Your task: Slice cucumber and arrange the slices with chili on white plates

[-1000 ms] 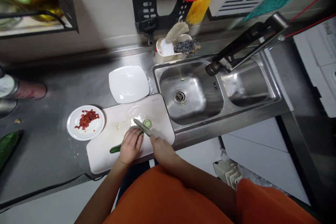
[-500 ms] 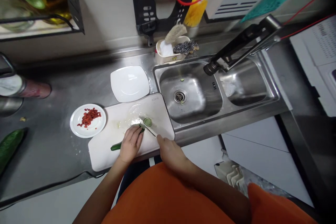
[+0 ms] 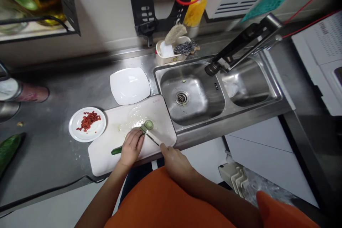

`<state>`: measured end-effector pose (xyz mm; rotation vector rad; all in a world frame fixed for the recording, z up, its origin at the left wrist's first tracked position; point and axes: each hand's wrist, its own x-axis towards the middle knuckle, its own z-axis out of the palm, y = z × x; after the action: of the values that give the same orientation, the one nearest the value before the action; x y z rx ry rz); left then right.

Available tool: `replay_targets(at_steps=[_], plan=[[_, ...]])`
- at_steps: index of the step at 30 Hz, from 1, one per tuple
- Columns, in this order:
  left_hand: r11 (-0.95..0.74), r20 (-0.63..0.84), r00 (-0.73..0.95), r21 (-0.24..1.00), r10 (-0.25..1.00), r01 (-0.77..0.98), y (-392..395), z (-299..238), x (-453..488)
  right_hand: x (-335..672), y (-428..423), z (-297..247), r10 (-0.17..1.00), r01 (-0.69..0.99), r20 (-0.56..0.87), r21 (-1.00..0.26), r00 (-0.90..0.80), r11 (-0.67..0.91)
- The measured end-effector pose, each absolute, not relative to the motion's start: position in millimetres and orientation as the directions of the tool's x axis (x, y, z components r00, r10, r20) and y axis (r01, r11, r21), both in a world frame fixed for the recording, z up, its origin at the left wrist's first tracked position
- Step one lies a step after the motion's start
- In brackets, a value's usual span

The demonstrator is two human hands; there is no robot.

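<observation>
**Head view, looking down on a kitchen worktop.**

Left hand (image 3: pixel 130 148) lies palm-down on the dark green cucumber piece (image 3: pixel 116 150). Its fingers (image 3: pixel 137 139) are curled and pressed together on top, pinning the piece to the white plastic cutting board (image 3: pixel 104 160). Only one end of the cucumber piece shows, sticking out left of the fingers; the cut end is hidden beneath them.

Right hand (image 3: pixel 175 162) is closed round the handle of the narrow steel-bladed knife (image 3: pixel 151 136). The handle itself is covered, so finger placement cannot be told. The blade runs diag. from the right hand up to the left fingertips, w/ its tip just beside them, low over the board.

A pale round cucumber slice (image 3: pixel 149 125) lies flat on the board just beyond the blade tip, on the far side from the person.

Surroundings:
- Small round white plate (image 3: pixel 91 136) w/ chopped red bits sits just left of the board, well left of the left hand.
- Square white plate (image 3: pixel 130 85) sits beyond the board, apart from both hands.
- Stainless double sink (image 3: pixel 197 103) w/ dark swivel tap (image 3: pixel 240 45) lies right of and beyond the right hand.
- Whole green cucumber (image 3: pixel 9 148) lies at the far left of the grey steel surface (image 3: pixel 48 156), well apart from both hands.
</observation>
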<state>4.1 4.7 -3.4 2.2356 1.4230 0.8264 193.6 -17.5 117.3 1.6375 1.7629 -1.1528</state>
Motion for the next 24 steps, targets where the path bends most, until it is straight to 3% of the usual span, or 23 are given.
replay_targets(at_steps=[24], plan=[[-0.410, 0.276, 0.304, 0.591, 0.912, 0.695, 6.3, -2.7, 5.1, 187.8, 0.8, 119.1, 0.534, 0.956, -0.818, -0.288, -0.213, -0.059]])
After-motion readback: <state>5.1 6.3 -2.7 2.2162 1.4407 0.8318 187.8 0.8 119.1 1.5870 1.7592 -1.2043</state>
